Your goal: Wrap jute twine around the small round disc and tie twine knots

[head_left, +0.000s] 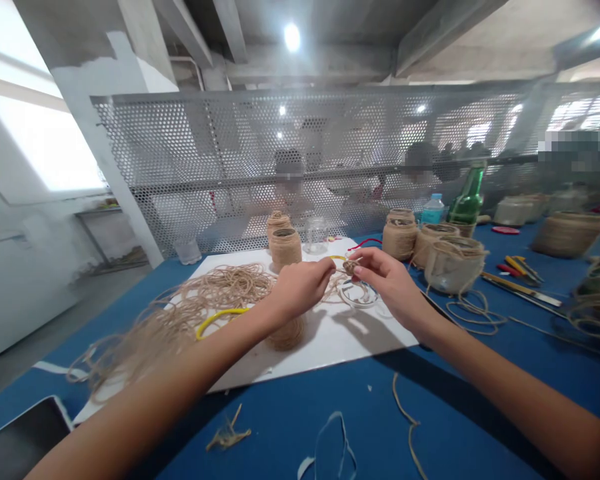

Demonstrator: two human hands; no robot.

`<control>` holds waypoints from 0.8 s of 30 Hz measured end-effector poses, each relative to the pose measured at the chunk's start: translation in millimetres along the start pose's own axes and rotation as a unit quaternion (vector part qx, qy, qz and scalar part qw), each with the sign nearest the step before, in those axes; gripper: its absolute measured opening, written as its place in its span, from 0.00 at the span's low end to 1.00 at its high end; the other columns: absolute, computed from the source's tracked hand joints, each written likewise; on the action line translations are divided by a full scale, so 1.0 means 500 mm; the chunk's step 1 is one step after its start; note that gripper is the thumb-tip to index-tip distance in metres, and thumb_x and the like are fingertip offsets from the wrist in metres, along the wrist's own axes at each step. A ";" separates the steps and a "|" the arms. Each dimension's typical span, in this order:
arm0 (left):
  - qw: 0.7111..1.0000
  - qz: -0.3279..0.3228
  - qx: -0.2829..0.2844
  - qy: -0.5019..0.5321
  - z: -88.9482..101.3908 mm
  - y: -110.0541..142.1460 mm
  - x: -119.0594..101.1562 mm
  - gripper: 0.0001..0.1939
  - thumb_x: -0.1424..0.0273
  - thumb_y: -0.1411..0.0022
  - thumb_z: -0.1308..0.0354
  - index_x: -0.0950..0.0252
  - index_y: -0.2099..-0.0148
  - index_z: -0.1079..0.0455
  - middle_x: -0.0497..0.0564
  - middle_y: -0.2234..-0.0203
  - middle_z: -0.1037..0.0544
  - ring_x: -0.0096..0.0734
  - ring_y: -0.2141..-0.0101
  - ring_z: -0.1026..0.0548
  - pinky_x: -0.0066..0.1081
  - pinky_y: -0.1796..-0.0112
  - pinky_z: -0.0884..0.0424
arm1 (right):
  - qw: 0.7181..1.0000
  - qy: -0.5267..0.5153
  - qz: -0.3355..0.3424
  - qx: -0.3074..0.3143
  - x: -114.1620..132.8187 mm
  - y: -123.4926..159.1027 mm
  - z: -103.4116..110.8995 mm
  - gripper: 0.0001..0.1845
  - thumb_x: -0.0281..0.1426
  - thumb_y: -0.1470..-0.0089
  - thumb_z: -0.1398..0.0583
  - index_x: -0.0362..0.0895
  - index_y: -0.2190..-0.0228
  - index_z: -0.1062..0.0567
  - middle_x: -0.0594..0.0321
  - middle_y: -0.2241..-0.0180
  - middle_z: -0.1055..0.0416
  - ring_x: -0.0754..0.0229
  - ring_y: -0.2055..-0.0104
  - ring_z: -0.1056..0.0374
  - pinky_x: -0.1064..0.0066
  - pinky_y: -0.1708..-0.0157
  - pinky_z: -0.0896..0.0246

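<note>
My right hand (387, 277) pinches a small knotted bundle of jute twine (350, 267) between thumb and fingers. Close beside it, my left hand (305, 287) is closed in a pinch; a short strand seems to run from its fingertips to the bundle. Below the hands, a white ring-shaped coil (357, 295) lies on the white board (320, 353). A big loose heap of jute twine (230, 283) spreads to the left. Under my left wrist sits a twine ball (286, 333), partly hidden by the forearm. A yellow tube (220, 317) curves out from behind my left forearm.
Twine-wrapped jars (286, 250) stand behind the hands, others (455, 263) to the right. A green bottle (469, 193), pliers (524, 268) and a utility knife (523, 290) are on the blue table (280, 427). A perforated metal screen (230, 160) closes the back; people sit beyond.
</note>
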State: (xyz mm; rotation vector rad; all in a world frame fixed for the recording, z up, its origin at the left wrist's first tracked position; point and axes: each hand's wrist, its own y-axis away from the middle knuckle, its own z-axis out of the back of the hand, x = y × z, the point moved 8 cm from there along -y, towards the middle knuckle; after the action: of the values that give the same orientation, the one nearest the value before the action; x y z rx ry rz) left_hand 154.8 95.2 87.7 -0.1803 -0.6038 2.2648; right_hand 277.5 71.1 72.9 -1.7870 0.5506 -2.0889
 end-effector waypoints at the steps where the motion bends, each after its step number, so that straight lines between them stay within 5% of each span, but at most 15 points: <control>1: 1.000 0.004 -0.002 0.002 0.002 -0.001 0.002 0.14 0.64 0.35 0.61 0.62 0.58 0.35 0.52 0.72 0.23 0.32 0.74 0.28 0.27 0.76 0.41 | 1.000 -0.001 0.000 0.004 0.000 -0.001 -0.001 0.08 0.31 0.49 0.44 0.45 0.63 0.32 0.65 0.70 0.34 0.64 0.68 0.36 0.67 0.63 0.40; 8: 0.999 0.025 -0.002 0.030 0.001 -0.007 0.010 0.15 0.63 0.36 0.60 0.61 0.59 0.34 0.50 0.74 0.24 0.34 0.74 0.28 0.27 0.76 0.40 | 0.999 0.000 -0.010 0.053 0.001 0.000 -0.017 0.08 0.31 0.49 0.44 0.46 0.64 0.34 0.64 0.69 0.35 0.62 0.66 0.37 0.66 0.62 0.40; 24: 0.998 0.027 -0.002 0.060 0.005 0.009 0.003 0.13 0.65 0.36 0.59 0.62 0.60 0.33 0.49 0.73 0.24 0.32 0.73 0.27 0.27 0.75 0.40 | 1.000 -0.017 0.013 -0.023 -0.026 -0.005 0.002 0.07 0.33 0.48 0.46 0.45 0.66 0.37 0.63 0.66 0.37 0.62 0.62 0.38 0.66 0.58 0.43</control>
State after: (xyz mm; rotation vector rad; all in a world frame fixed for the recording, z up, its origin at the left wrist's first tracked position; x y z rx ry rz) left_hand 150.1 92.4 87.7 -0.3355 -0.5471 2.2859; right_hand 280.5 79.6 63.3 -1.8265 0.6149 -2.0402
